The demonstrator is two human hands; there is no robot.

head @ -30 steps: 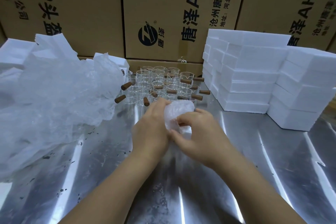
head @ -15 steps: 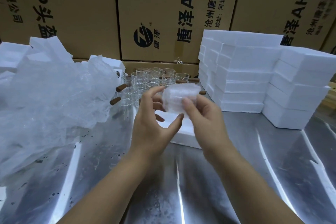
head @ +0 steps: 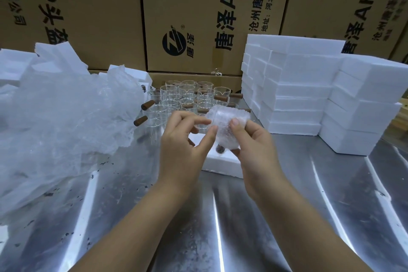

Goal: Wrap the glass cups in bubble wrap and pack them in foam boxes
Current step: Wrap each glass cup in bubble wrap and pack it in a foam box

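Observation:
A glass cup wrapped in bubble wrap [head: 225, 126] is held above the metal table, its brown wooden handle poking out at the bottom. My right hand [head: 251, 146] grips it with the thumb on the front. My left hand [head: 183, 146] touches its left side with thumb and forefinger. Under the hands lies an open white foam box [head: 220, 161]. Behind stand several bare glass cups [head: 183, 97] with wooden handles.
A heap of bubble wrap [head: 66, 121] covers the table's left side. Stacks of white foam boxes [head: 309, 90] stand at the right. Large cardboard cartons [head: 198, 17] form a wall at the back. The steel table [head: 220, 227] is shiny with dark specks.
The wrapped cup has been lifted from the foam box up in front of me. The foam box beneath has come into sight.

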